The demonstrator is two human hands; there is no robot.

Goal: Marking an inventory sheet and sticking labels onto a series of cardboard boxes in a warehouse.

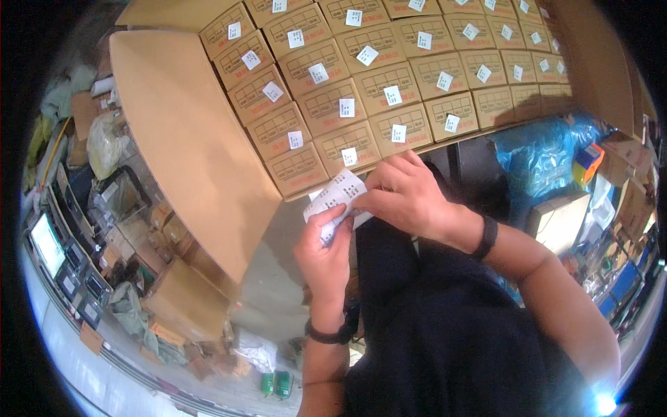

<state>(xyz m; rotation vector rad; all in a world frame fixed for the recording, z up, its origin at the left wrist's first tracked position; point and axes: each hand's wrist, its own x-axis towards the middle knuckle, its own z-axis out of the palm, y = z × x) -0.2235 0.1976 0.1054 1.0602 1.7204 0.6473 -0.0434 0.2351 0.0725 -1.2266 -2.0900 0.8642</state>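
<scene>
**Label sheet, white paper, held in both hands before a wall of cartons**

Label sheet (338,198): sitting at the centre of the frame, just below the lowest row of cartons. Thin white paper printed with small dark blocks, curling at its edges. Judged very light, limp and easy to crease or tear, so it is best taken by the edges, with a fingertip working at a corner.

Stacked cartons (389,76): filling the upper middle and upper right. Brown corrugated cardboard, box-shaped, packed tight in rows, each one carrying a small white square label on its printed face.

Cardboard panel (184,139): slanting down the upper left. Plain, flat, matte brown.

Blue plastic wrap (538,156): bunching at the right, glossy and wrinkled.

Right hand (403,194): lying over the upper part of the sheet, fingers curled down and pinching at the paper's top edge; a dark band is circling the wrist.

Left hand (325,257): gripping the sheet's lower end from below, thumb and fingers closed on the paper; a dark band is also circling this wrist.
</scene>
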